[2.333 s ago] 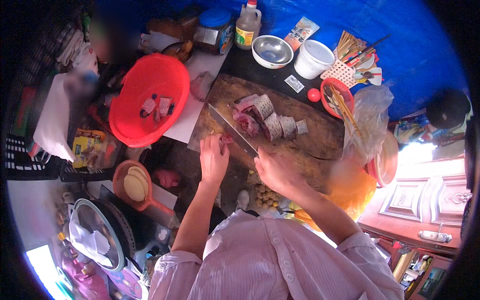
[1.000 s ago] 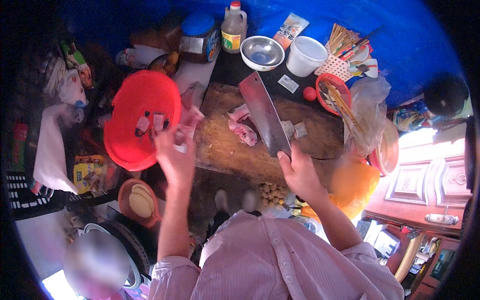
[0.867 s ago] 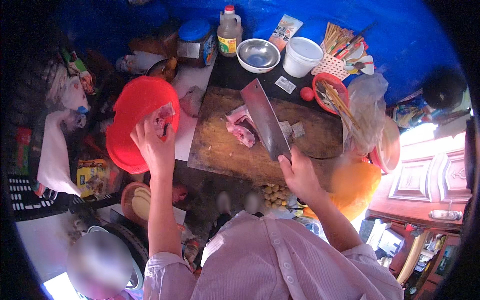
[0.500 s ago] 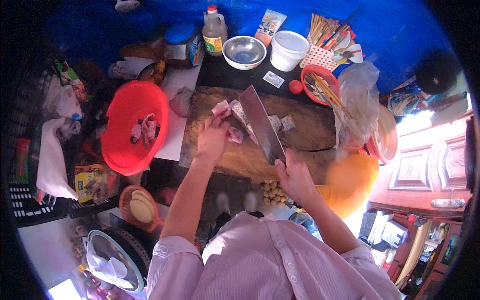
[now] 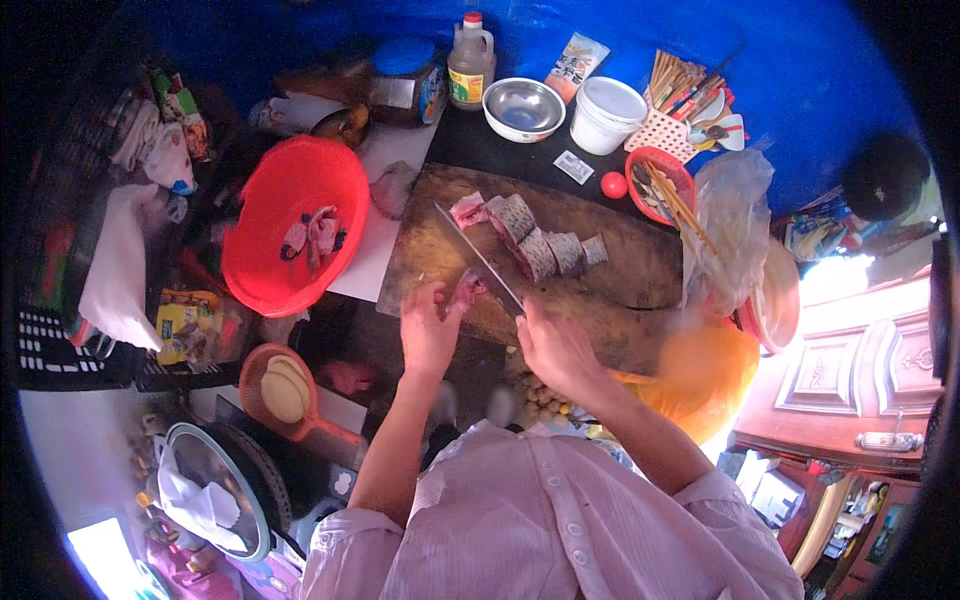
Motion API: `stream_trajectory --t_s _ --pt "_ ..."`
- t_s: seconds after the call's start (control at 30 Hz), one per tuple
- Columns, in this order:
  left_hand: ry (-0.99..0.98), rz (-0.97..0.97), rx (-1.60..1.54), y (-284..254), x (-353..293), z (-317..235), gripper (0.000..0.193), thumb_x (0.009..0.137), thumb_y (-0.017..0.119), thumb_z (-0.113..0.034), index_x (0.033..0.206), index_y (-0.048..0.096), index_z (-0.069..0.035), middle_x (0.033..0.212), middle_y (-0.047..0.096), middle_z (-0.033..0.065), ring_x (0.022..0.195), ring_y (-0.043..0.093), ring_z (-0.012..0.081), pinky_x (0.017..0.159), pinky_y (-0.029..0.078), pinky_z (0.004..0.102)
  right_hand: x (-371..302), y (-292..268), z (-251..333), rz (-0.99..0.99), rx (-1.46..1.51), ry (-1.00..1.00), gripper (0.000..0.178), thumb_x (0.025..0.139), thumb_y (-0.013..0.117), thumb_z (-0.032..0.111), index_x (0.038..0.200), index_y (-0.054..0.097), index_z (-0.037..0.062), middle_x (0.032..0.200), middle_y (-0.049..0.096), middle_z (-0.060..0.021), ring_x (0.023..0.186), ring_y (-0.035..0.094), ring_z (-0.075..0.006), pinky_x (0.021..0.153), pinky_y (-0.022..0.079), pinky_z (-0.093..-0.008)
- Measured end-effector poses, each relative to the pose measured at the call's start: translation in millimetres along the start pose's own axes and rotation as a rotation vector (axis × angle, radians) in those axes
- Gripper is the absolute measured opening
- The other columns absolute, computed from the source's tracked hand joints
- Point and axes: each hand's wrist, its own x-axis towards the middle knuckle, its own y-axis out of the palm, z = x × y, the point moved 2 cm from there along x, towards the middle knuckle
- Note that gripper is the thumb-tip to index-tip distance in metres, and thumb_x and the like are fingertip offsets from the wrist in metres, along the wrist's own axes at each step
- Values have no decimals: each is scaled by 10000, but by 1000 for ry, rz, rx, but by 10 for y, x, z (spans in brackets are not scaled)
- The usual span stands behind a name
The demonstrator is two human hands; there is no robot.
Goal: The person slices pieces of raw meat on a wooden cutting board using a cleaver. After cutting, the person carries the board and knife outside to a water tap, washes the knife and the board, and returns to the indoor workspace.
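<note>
My right hand (image 5: 556, 348) grips the handle of a cleaver (image 5: 476, 253), its long blade slanting up and left over the wooden cutting board (image 5: 640, 275). My left hand (image 5: 430, 335) is closed around a small pink piece of fish (image 5: 464, 292) at the near left edge of the board, close beside the blade. Beyond the cleaver lies a row of cut fish chunks (image 5: 536, 255) with grey scaly skin, stretching right across the board. One pinkish chunk (image 5: 468, 210) sits at the row's left end, by the blade's tip.
Left of the board stands a red basin (image 5: 262, 290) with some fish parts in it. Along the back are a bottle (image 5: 470, 75), a steel bowl (image 5: 524, 108) and a white bucket (image 5: 606, 115). A red basket (image 5: 660, 160) holding chopsticks and a plastic bag (image 5: 735, 200) are at right.
My left hand has drawn a fish piece toward the board's near edge. The cleaver has moved left off the row, uncovering more chunks. The whole view has shifted slightly.
</note>
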Motion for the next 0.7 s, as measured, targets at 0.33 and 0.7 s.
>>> stream_trajectory --t_s 0.33,0.7 --pt "-206 -171 -139 -222 -225 225 217 732 618 5 932 540 -23 853 564 124 747 554 266 704 459 367 191 -147 416 -440 113 -121 239 842 529 180 973 417 14 574 577 -153 560 585 -382 487 446 -472" --pt "18 -30 143 227 -1 -18 431 701 639 -104 1105 502 -40 1019 490 169 959 467 360 825 427 426 262 408 78 162 -84 47 284 803 478 92 1027 462 -81 709 599 -251 690 608 -405 600 484 -492"
